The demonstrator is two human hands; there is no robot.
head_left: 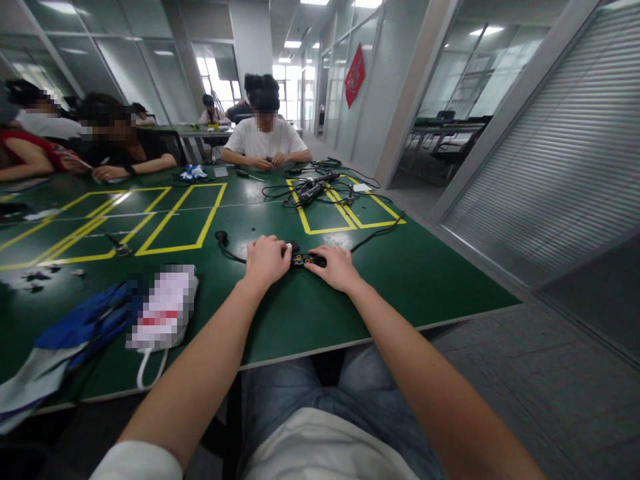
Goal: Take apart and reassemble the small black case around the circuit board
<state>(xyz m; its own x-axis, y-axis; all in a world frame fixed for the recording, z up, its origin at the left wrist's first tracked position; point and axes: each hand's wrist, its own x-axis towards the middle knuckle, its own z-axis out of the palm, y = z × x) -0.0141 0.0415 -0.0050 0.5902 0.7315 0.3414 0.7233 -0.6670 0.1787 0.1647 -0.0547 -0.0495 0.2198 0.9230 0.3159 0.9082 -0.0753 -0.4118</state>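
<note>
On the green table in front of me lies a small black cable housing [301,261], with colored bits showing on its upper side. My left hand [267,260] is closed around its left end, and a small white piece shows by the fingertips. The right end is pinched between the thumb and fingers of my right hand [336,268]. A black cable [377,232] leads off to the right from under that hand. Left of my left hand, a short cord ends in a black plug [221,237]. A small dark part sits just behind the housing; its kind is unclear.
Blue-and-grey gloves [90,327] and a blurred white packet [167,303] lie at the left. Tangled black cables [315,189] sit farther back near a screwdriver [250,176]. Yellow tape marks rectangles on the table [425,273]. A person [267,137] works opposite; others sit at left.
</note>
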